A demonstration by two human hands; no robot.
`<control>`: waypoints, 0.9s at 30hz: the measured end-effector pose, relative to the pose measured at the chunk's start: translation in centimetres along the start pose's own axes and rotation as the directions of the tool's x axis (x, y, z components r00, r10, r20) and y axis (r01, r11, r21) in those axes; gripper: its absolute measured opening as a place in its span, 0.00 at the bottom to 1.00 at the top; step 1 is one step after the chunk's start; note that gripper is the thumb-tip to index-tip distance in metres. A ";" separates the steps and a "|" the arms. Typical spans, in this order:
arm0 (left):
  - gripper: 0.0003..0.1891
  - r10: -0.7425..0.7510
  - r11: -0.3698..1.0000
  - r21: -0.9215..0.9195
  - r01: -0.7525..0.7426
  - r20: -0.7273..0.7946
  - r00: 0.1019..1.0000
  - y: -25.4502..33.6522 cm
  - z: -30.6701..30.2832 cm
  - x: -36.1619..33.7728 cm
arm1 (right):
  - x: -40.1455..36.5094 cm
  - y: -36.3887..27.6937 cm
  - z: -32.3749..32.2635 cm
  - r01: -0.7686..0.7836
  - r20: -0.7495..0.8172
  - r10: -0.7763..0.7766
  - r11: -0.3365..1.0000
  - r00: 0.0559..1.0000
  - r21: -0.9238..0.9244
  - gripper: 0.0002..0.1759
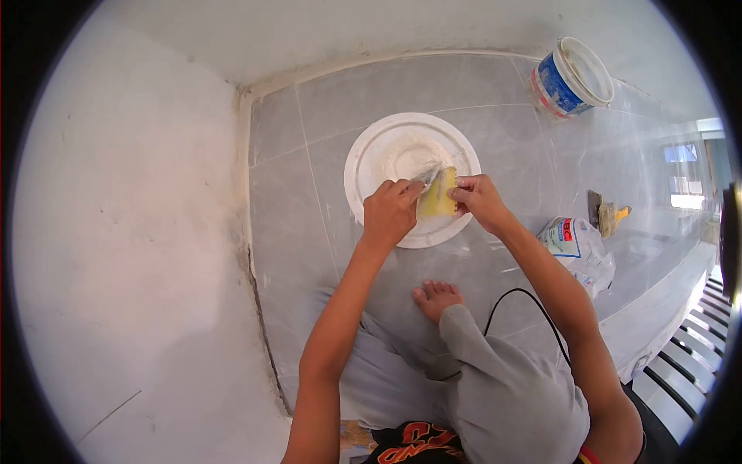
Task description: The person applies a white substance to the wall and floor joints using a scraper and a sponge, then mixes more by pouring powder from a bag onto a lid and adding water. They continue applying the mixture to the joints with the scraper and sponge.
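My right hand [481,203] pinches the right edge of a flat yellow putty spreader [440,197], which is smeared with grey and white. My left hand [393,210] is closed on a thin grey-white piece [431,178] that touches or lies very near the spreader's upper left part; its exact kind is hard to make out. Beneath both hands lies a round white bucket lid [363,155] with pale powder or paste spread over its middle. The fingertips of my left hand are partly hidden.
A white and blue bucket [563,87] stands at the back right. To the right are a plastic bag [580,251] with a printed label and a yellow-handled scraper [607,214]. A black cable [525,291] curves past my bare foot [439,298]. A white wall [139,216] rises at left.
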State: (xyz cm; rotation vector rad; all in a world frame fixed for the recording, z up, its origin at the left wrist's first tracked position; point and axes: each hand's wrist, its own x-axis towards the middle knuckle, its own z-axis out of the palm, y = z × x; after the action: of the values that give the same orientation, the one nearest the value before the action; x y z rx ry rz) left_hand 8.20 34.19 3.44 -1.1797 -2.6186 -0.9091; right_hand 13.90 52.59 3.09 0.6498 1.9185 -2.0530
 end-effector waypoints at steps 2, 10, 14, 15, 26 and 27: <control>0.13 0.020 1.000 0.005 -0.020 0.011 1.000 0.4 0.1 0.3 | 0.3 -0.9 0.3 0.046 -0.008 -0.046 0.997 0.999 0.060 0.08; 0.17 0.157 0.976 0.179 -0.122 -0.195 0.968 -3.7 -1.4 -1.1 | -1.2 -1.7 -1.8 0.350 0.107 -0.384 0.648 0.917 -0.677 0.05; 0.15 0.219 0.970 0.141 -0.198 -0.157 0.963 -3.0 -2.1 -1.9 | -1.6 -5.3 -0.2 0.500 0.258 -0.562 0.333 0.786 -0.799 0.07; 0.15 0.223 0.969 0.142 -0.202 -0.151 0.963 -3.0 -1.9 -2.0 | -1.2 -5.5 0.2 0.565 0.399 -0.533 0.191 0.746 -0.803 0.06; 0.14 0.365 0.931 0.046 -0.363 -0.188 0.912 -2.2 -0.9 -2.5 | 2.9 -5.7 -0.3 0.598 0.573 -0.393 -0.072 0.719 -0.799 0.06; 0.14 0.362 0.932 0.047 -0.360 -0.188 0.913 -2.3 -1.1 -2.5 | 2.5 -6.4 -0.3 0.643 0.584 -0.444 -0.023 0.680 -0.766 0.05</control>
State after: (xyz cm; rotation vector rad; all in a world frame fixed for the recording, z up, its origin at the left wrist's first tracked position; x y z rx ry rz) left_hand 8.12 30.81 2.43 -1.4298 -2.1510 -0.8797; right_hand 8.71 53.76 7.40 -0.7490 3.0043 -0.5145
